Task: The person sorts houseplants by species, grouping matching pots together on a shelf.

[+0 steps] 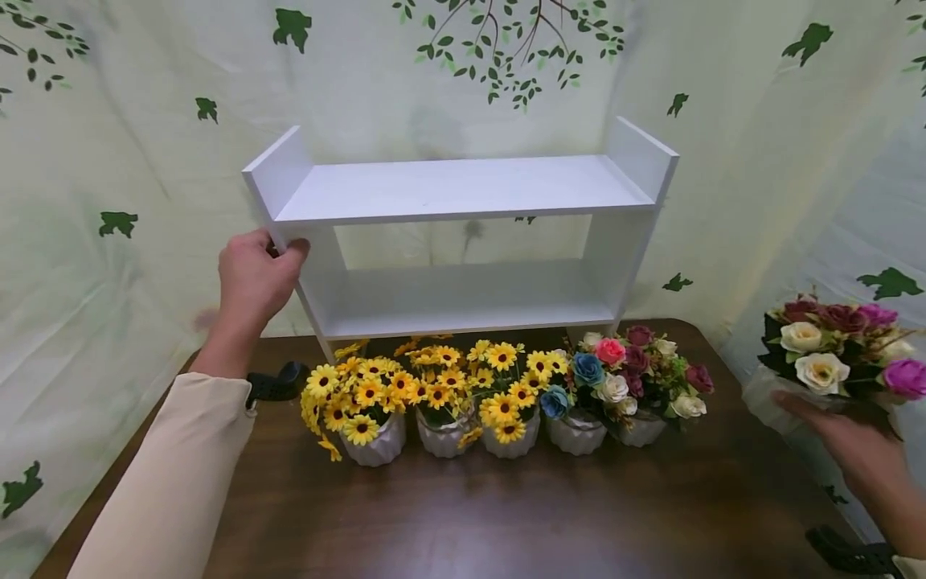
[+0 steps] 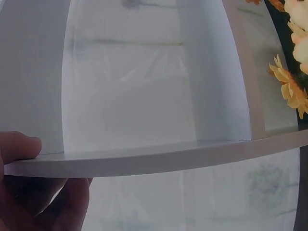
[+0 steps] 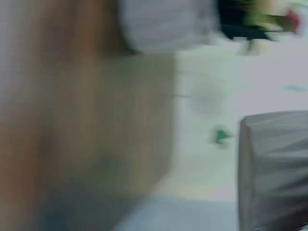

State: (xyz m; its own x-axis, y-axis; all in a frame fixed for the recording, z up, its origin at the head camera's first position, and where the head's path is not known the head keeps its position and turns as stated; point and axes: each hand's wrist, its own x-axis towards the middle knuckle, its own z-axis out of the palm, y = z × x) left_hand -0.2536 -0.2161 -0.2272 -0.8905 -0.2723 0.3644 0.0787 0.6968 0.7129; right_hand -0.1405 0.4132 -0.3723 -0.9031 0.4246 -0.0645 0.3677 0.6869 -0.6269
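My left hand (image 1: 256, 277) grips the left side panel of a white two-tier shelf (image 1: 463, 189), thumb on the inner face. In the left wrist view the thumb and fingers lie on either side of the panel edge (image 2: 144, 163). At the far right my right hand (image 1: 857, 442) holds a pot of artificial roses (image 1: 825, 354) in cream, dark red and magenta, raised beside the table. The fingers cover part of its white pot. Motion blurs the right wrist view, where a whitish pot (image 3: 166, 24) shows at the top.
A row of white pots stands on the dark wooden table (image 1: 506, 515) before the shelf. Yellow daisy-like flowers (image 1: 369, 394) fill the left ones; mixed roses (image 1: 615, 374) fill those at right. A leaf-printed cloth (image 1: 145, 161) hangs behind.
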